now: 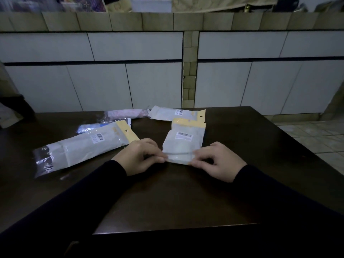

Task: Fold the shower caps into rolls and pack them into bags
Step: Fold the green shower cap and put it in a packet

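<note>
This looks like a dim room of a home, with a dark brown wooden tabletop (186, 192) set against a built-in tiled counter with white panel fronts (134, 47), pale glazed floor tiles (316, 138) at the right, and patterned fabrics and household clutter (214, 3) piled along the counter.

On the tabletop (186, 192) I see one bag (183, 144) lying between my two hands. A second bag (83, 148) lies to its left, a third bag (176, 114) behind it.
</note>
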The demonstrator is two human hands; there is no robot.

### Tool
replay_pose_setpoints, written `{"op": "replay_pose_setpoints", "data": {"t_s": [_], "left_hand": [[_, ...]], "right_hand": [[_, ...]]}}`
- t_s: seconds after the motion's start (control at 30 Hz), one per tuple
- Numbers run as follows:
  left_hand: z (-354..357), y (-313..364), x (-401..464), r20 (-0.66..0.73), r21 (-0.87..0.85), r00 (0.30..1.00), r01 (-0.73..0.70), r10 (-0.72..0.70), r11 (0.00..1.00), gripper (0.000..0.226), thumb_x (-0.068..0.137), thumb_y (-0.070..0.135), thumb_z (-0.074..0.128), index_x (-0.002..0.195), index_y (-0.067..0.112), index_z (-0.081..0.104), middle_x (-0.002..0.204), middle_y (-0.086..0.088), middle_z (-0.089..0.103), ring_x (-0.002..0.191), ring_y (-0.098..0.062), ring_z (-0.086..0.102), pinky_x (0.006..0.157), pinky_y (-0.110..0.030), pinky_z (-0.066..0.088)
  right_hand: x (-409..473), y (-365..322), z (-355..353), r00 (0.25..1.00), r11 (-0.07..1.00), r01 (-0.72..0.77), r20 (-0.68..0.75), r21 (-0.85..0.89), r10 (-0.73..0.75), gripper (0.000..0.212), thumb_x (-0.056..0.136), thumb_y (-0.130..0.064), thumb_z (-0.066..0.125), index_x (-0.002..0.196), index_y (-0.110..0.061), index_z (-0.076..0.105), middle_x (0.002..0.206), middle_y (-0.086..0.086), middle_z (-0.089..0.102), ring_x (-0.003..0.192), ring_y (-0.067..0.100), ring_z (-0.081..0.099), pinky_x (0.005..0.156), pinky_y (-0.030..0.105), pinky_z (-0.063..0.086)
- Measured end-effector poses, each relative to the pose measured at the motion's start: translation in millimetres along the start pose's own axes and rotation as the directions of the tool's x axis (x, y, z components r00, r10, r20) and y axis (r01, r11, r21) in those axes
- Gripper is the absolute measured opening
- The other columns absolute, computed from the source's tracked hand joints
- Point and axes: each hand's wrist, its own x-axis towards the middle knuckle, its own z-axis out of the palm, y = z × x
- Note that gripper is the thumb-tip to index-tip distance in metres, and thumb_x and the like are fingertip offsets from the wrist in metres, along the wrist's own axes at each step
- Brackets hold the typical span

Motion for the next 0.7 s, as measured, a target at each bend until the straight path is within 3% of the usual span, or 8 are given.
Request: {"op": "replay_pose_setpoints", "data": {"t_s": [0.07, 0.13, 0.23, 0.37, 0.47, 0.57, 0.7], "left_hand": [[0, 3, 3, -0.023, -0.046, 0.991, 0.129, -0.130, 0.991, 0.021, 0.083, 0.023, 0.071, 0.076, 0.042, 0.069, 0.086, 0.017, 0.064, 0.080, 0.000, 0.062, 0.073, -0.007, 0.043], [2, 7, 7, -0.016, -0.114, 0.971, 0.237, -0.240, 0.965, 0.023, 0.085, 0.021, 0.069, 0.074, 0.040, 0.065, 0.072, 0.024, 0.065, 0.071, 0.007, 0.060, 0.067, -0.004, 0.039], [3, 12, 14, 0.040, -0.224, 0.939, 0.343, -0.343, 0.912, 0.018, 0.087, 0.025, 0.065, 0.070, 0.031, 0.065, 0.059, 0.024, 0.061, 0.060, 0.008, 0.053, 0.061, -0.006, 0.037], [7, 11, 20, 0.051, -0.247, 0.887, 0.456, -0.459, 0.855, 0.024, 0.086, 0.039, 0.064, 0.070, 0.021, 0.068, 0.058, 0.012, 0.061, 0.056, 0.002, 0.049, 0.059, -0.012, 0.039], [10, 11, 25, 0.075, -0.209, 0.837, 0.544, -0.542, 0.812, 0.025, 0.083, 0.041, 0.068, 0.069, 0.020, 0.070, 0.059, 0.012, 0.064, 0.054, 0.005, 0.051, 0.057, -0.010, 0.038], [15, 16, 26, -0.009, -0.123, 0.814, 0.575, -0.581, 0.809, 0.018, 0.080, 0.038, 0.071, 0.074, 0.022, 0.066, 0.067, 0.006, 0.065, 0.062, -0.004, 0.054, 0.059, -0.017, 0.039], [15, 24, 24, -0.120, -0.123, 0.796, 0.581, -0.593, 0.805, 0.027, 0.077, 0.036, 0.074, 0.095, 0.027, 0.056, 0.078, 0.006, 0.060, 0.071, -0.005, 0.056, 0.060, -0.015, 0.037]], "right_hand": [[2, 2, -1, 0.994, 0.978, -0.100, -0.028, 0.185, 0.107, 0.020, 0.090, -0.037, 0.061, 0.101, -0.028, 0.074, 0.114, -0.013, 0.067, 0.085, -0.007, 0.055, 0.074, 0.004, 0.038], [4, 2, 1, 0.988, 0.965, -0.133, -0.051, 0.225, 0.148, 0.020, 0.089, -0.034, 0.062, 0.102, -0.023, 0.074, 0.112, -0.012, 0.068, 0.086, -0.007, 0.055, 0.073, 0.004, 0.039], [7, -2, 5, 0.974, 0.952, -0.169, -0.108, 0.255, 0.201, 0.021, 0.082, -0.046, 0.067, 0.090, -0.028, 0.073, 0.088, -0.013, 0.068, 0.081, 0.000, 0.059, 0.076, 0.017, 0.049], [14, -5, 9, 0.933, 0.919, -0.258, -0.172, 0.297, 0.317, 0.021, 0.078, -0.044, 0.072, 0.080, -0.024, 0.071, 0.076, -0.008, 0.065, 0.073, 0.006, 0.058, 0.066, 0.020, 0.046], [16, -13, 15, 0.909, 0.908, -0.327, -0.174, 0.264, 0.378, 0.016, 0.080, -0.043, 0.071, 0.078, -0.028, 0.064, 0.071, -0.009, 0.061, 0.077, 0.010, 0.058, 0.078, 0.030, 0.051], [19, -15, 18, 0.876, 0.891, -0.417, -0.180, 0.180, 0.447, 0.031, 0.077, -0.055, 0.067, 0.090, -0.028, 0.058, 0.082, -0.010, 0.057, 0.081, 0.008, 0.054, 0.091, 0.038, 0.048], [22, -14, 14, 0.836, 0.844, -0.531, -0.117, 0.074, 0.537, 0.053, 0.080, -0.067, 0.055, 0.112, -0.025, 0.059, 0.113, -0.002, 0.051, 0.108, 0.015, 0.048, 0.100, 0.037, 0.041]]}}
